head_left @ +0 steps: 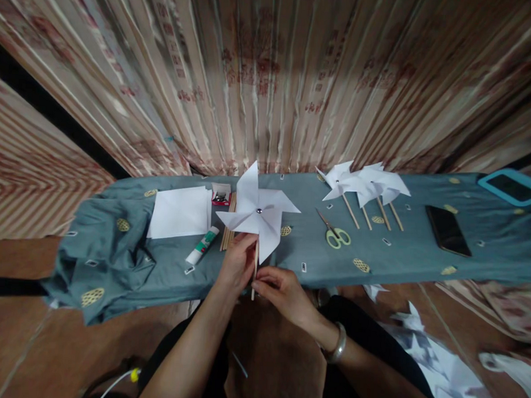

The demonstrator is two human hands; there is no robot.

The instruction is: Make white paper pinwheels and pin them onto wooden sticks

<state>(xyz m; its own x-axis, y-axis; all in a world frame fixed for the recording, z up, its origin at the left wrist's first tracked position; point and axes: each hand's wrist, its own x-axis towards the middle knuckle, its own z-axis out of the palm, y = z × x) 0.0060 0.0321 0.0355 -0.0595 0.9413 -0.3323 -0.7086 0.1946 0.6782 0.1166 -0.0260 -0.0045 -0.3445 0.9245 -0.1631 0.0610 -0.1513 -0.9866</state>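
Observation:
I hold a white paper pinwheel [257, 212] upright over the front edge of a low table draped in grey-blue cloth [411, 256]. A metal pin sits at its centre. My left hand [237, 262] grips the wooden stick just under the paper blades. My right hand [280, 288], with a silver bangle on the wrist, pinches the lower end of the same stick. Both hands are closed on the stick.
On the cloth lie white paper sheets [180, 212], a glue tube [202, 246], a small red box [221, 194], wooden sticks [227, 229], green-handled scissors [336, 233], finished pinwheels [364, 185], a dark phone [447, 230] and a blue-cased tablet [512, 187]. Paper scraps [434, 356] litter the floor at right.

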